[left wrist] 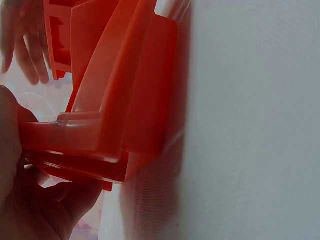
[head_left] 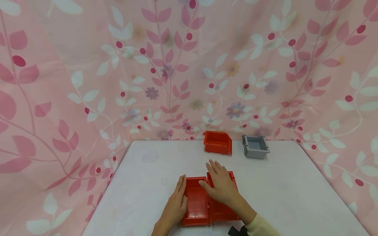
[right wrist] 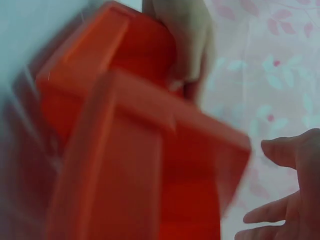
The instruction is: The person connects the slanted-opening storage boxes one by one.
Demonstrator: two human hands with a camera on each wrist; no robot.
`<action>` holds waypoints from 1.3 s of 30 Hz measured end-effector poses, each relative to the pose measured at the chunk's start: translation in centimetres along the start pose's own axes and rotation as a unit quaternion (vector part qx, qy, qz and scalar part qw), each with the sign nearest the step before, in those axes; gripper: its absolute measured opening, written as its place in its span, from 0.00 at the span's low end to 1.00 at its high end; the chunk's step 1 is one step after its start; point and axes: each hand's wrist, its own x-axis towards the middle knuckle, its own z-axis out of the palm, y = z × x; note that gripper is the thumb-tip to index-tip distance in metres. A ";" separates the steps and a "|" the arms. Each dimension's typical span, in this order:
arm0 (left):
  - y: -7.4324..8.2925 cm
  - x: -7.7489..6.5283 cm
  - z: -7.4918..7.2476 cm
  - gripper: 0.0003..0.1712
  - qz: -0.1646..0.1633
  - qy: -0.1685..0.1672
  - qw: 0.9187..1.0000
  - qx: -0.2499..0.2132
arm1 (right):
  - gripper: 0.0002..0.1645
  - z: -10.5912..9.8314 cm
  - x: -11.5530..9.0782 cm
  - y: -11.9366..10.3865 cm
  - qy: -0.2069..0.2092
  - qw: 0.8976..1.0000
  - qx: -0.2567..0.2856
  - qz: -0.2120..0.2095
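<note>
Two red plastic storage bins stand side by side on the table. My left hand (head_left: 174, 206) grips the outer wall of the left red bin (head_left: 196, 205); in the left wrist view its fingers curl round the bin's edge (left wrist: 75, 135). Over the right red bin (head_left: 220, 212) my right hand (head_left: 220, 186) is spread, with fingers extended and covering part of it. Seen from the right wrist, those fingers (right wrist: 280, 152) are apart from the bin's wall (right wrist: 185, 125). The two bins meet along their inner walls; whether they are joined cannot be told.
Toward the back edge of the white table (head_left: 141, 183) stand another red bin (head_left: 218, 143) and, to its right, a smaller grey bin (head_left: 256, 152). A floral cloth (head_left: 183, 82) hangs behind and at the sides. Something black (head_left: 238, 231) shows by my right wrist.
</note>
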 end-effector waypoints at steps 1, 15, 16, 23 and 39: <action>0.0 0.0 0.0 0.39 0.002 0.002 1.000 0.002 | 0.50 0.4 0.1 -0.4 -0.010 1.000 0.004 0.001; 0.2 0.0 0.1 0.38 0.019 0.013 1.000 0.020 | 0.62 4.3 0.9 -1.9 -0.039 0.997 -0.053 0.048; 0.2 0.0 0.0 0.38 0.017 0.011 1.000 0.020 | 0.62 4.4 1.0 -2.0 -0.040 0.997 -0.053 0.049; 0.1 -0.1 -0.1 0.38 0.015 0.004 1.000 0.017 | 0.63 5.2 0.9 -1.6 -0.040 0.996 -0.065 0.047; -0.2 -0.2 0.1 0.37 0.021 0.011 0.999 0.021 | 0.62 6.9 0.4 -1.2 -0.043 0.996 -0.053 0.056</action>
